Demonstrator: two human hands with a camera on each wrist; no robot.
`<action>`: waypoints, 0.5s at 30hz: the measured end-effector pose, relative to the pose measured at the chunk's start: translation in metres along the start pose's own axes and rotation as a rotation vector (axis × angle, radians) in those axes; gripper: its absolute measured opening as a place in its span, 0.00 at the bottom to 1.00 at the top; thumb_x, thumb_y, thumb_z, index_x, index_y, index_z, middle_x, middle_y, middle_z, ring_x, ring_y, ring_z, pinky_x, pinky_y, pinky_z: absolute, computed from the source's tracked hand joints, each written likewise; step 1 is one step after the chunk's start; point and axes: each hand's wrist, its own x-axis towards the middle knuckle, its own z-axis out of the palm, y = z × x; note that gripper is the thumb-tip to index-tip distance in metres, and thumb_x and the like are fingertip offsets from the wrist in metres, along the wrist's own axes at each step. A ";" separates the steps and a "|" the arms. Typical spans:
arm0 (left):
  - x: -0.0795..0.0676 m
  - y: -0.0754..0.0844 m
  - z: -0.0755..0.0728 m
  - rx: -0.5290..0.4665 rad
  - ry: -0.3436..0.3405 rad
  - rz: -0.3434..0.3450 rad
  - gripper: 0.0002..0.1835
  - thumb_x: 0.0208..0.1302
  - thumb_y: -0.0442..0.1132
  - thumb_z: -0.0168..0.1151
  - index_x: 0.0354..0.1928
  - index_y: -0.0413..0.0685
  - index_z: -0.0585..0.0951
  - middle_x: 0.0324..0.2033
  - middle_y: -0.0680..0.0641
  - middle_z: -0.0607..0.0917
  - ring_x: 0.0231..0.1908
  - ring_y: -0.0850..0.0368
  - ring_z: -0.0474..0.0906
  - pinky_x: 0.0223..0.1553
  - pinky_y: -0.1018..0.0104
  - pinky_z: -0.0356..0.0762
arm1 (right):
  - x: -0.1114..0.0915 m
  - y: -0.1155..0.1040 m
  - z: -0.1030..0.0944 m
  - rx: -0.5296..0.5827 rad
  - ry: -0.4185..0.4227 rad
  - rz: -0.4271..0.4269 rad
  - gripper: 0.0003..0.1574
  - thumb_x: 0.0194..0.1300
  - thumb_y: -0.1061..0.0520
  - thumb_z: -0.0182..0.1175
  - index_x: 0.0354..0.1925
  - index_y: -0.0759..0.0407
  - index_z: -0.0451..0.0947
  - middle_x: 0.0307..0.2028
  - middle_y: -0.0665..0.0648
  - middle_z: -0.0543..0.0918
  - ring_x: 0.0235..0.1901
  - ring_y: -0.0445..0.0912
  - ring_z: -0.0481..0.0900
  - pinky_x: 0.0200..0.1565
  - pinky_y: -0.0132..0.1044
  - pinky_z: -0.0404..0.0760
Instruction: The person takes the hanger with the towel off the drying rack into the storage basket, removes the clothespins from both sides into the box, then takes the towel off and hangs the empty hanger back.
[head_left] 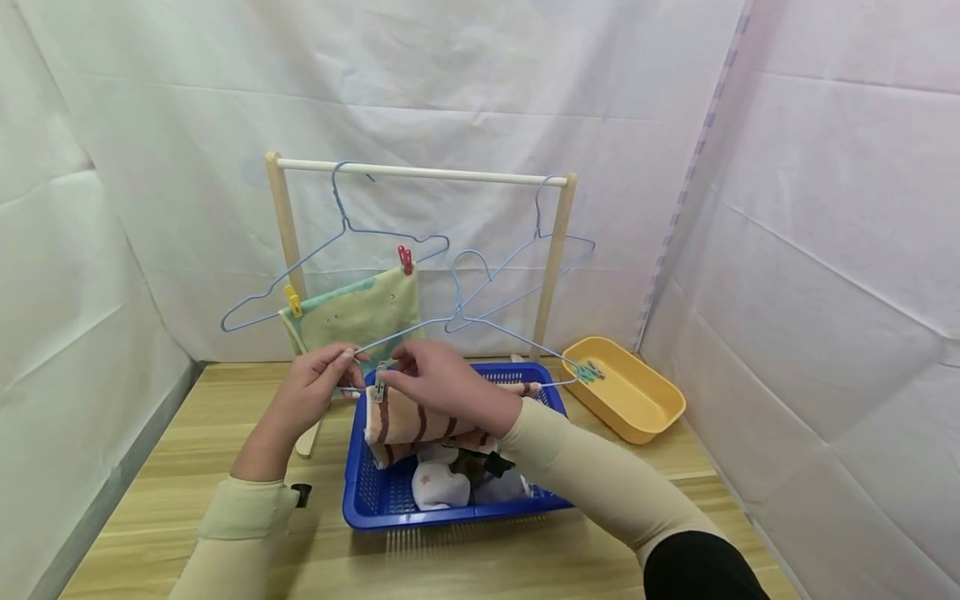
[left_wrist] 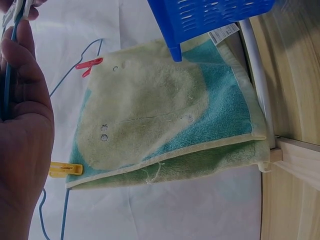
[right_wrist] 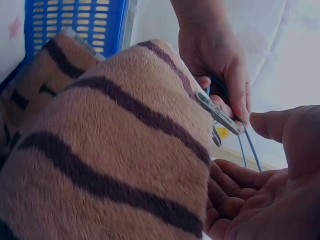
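Observation:
My left hand [head_left: 318, 383] pinches the left end of a blue wire hanger [head_left: 459, 310] above the basket. Over the hanger's lower bar hangs a peach towel [head_left: 405, 421] with dark brown stripes. A grey clothespin [right_wrist: 217, 112] grips the towel's corner at the bar, close beside the left fingers. Around that clothespin my right hand [head_left: 450, 383] hovers, thumb and fingers apart, its fingertips beside the towel's edge in the right wrist view. Below is a blue basket [head_left: 408, 518] holding a white cloth with a pink star [head_left: 438, 487] and other fabric.
Behind stands a wooden rack [head_left: 427, 172] with two more blue hangers. A green and yellow towel [left_wrist: 145, 110] hangs there by a red clothespin [head_left: 406, 259] and a yellow clothespin [head_left: 292, 300]. At the right sits a yellow tray [head_left: 637, 400] with several clothespins [head_left: 588, 372].

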 end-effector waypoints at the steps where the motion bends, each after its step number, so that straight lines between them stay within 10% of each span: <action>1: 0.000 0.000 0.000 0.003 0.002 0.005 0.15 0.89 0.28 0.48 0.51 0.31 0.86 0.30 0.42 0.88 0.31 0.56 0.87 0.32 0.70 0.87 | 0.001 -0.001 0.002 0.024 0.001 0.005 0.32 0.84 0.38 0.62 0.70 0.59 0.81 0.55 0.52 0.89 0.52 0.41 0.86 0.53 0.36 0.88; 15: -0.003 -0.003 -0.002 0.017 0.020 0.027 0.16 0.89 0.28 0.47 0.51 0.35 0.87 0.30 0.44 0.88 0.33 0.57 0.88 0.37 0.71 0.88 | 0.010 -0.003 0.014 0.192 0.048 -0.018 0.20 0.80 0.47 0.70 0.60 0.59 0.85 0.46 0.47 0.88 0.43 0.36 0.84 0.45 0.32 0.87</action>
